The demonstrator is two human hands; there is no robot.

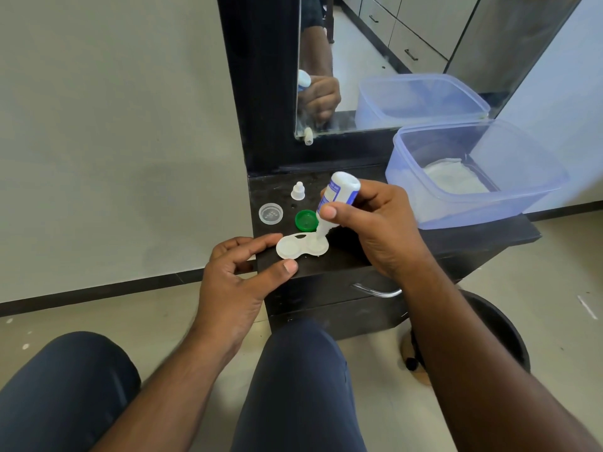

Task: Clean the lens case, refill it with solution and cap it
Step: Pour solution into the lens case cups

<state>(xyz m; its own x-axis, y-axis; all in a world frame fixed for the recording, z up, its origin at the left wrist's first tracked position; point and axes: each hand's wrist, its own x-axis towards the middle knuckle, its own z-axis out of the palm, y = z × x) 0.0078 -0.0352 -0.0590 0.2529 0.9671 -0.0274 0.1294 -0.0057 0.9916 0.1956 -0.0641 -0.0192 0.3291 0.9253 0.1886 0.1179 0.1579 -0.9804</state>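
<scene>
Lens case: at dresser top's front-left edge. Left hand pinches its left end; right hand grips inverted solution bottle, nozzle over right well. Behind case: green cap, clear cap, bottle cap. Right: plastic container.

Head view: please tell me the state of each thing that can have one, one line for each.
Lens case: uncapped, flat on the shelf.
Bottle: uncapped, tipped nozzle down over the case's right well.
Bottle cap: off, standing upright.
Green cap: off, hollow side up.
Clear cap: off, hollow side up.
Tub: lidless, white cloth inside.
Drawer: closed.
</scene>
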